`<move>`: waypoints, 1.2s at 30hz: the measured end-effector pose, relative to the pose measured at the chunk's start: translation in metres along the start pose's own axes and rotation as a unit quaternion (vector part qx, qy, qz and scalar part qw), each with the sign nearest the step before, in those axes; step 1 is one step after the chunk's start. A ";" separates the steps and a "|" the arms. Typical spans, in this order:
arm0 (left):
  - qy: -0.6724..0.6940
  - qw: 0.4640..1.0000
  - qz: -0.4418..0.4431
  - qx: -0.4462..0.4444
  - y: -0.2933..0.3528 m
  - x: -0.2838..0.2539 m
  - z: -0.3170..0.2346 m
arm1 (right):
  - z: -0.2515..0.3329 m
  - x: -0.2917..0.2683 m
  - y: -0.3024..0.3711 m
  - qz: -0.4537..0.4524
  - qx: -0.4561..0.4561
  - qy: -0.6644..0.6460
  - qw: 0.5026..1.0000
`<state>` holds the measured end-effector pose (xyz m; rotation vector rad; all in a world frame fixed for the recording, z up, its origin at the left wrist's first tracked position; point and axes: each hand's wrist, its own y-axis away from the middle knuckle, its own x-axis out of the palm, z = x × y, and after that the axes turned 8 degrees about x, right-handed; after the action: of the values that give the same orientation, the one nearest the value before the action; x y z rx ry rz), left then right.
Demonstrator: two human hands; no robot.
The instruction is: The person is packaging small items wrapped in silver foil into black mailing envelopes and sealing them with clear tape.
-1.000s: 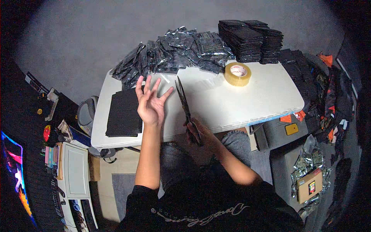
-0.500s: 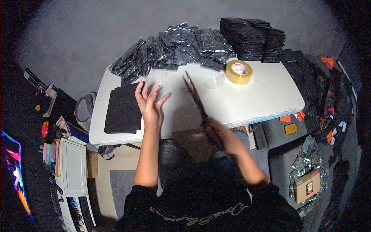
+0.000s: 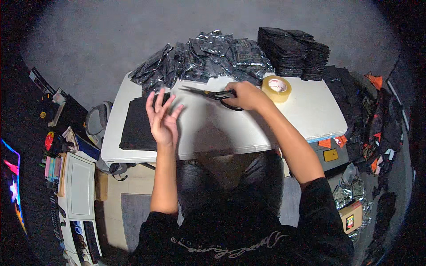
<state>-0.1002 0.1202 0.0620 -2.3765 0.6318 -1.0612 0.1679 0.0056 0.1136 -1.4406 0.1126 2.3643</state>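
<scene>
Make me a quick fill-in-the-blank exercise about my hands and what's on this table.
1. The right hand grips a pair of black ____.
2. The left hand has its fingers spread and holds ____.
3. The tape roll lies on a ____ table.

Missing words: scissors; nothing; white.

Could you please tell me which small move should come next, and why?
Perhaps the right hand should let the scissors rest flat on the white table: it holds them over the tabletop, and their blades point toward the left hand, which is open and close by.
</scene>
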 end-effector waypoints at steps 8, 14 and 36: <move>-0.041 0.998 -0.007 -0.045 0.018 -0.005 0.006 | -0.023 0.059 -0.069 0.027 -0.058 0.040 0.997; -0.097 0.995 -0.018 -0.029 0.020 -0.014 0.039 | -0.030 0.078 -0.088 0.002 -0.093 0.064 0.994; -0.085 0.994 -0.024 -0.057 0.024 -0.015 0.043 | 0.021 0.093 0.036 -0.064 -0.063 0.016 0.996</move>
<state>-0.0812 0.1188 0.0143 -2.5593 0.5904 -0.8521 0.0996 0.0024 0.0380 -1.4964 -0.1209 2.2801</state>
